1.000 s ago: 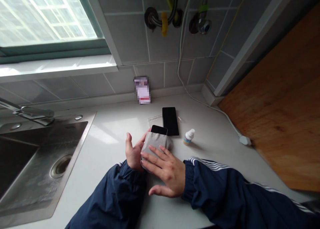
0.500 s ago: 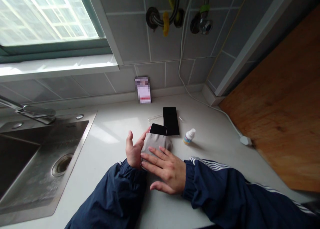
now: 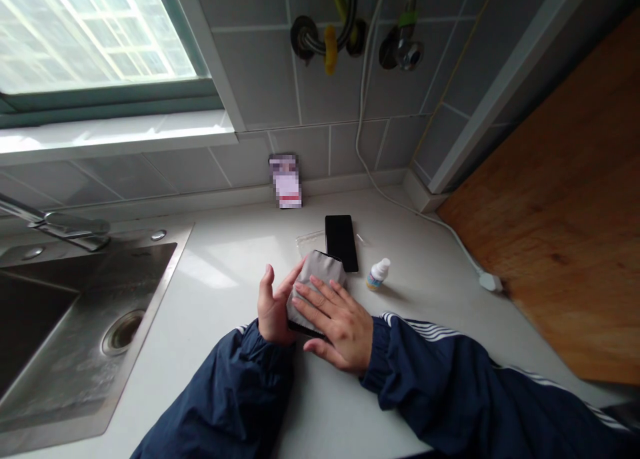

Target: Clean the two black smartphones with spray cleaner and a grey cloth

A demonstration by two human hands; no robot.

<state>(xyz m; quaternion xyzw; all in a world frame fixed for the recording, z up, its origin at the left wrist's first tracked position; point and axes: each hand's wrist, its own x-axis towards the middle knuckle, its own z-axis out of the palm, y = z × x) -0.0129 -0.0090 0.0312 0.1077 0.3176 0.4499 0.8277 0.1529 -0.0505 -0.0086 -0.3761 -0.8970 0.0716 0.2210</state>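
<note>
A dark phone (image 3: 304, 328) lies on the white counter (image 3: 225, 265), almost wholly covered by a grey cloth (image 3: 320, 269); only its near edge shows. My right hand (image 3: 334, 319) lies flat on the cloth, fingers stretched out and pressing down. My left hand (image 3: 273, 307) cups the phone's left side, thumb raised and fingers tucked under the cloth. A second black phone (image 3: 341, 241) lies screen up just beyond the cloth, touching it.
A small white dropper bottle (image 3: 377, 273) stands right of the phones. Clear film (image 3: 306, 239) lies behind the cloth. A steel sink (image 3: 75, 325) with faucet (image 3: 65, 227) is at left. A white cable and plug (image 3: 489, 282) run along a wooden board (image 3: 565, 199) at right.
My right hand has pushed the cloth away from me over the phone. The phone's far end is now covered and its near edge shows. My left hand shifted slightly forward.
</note>
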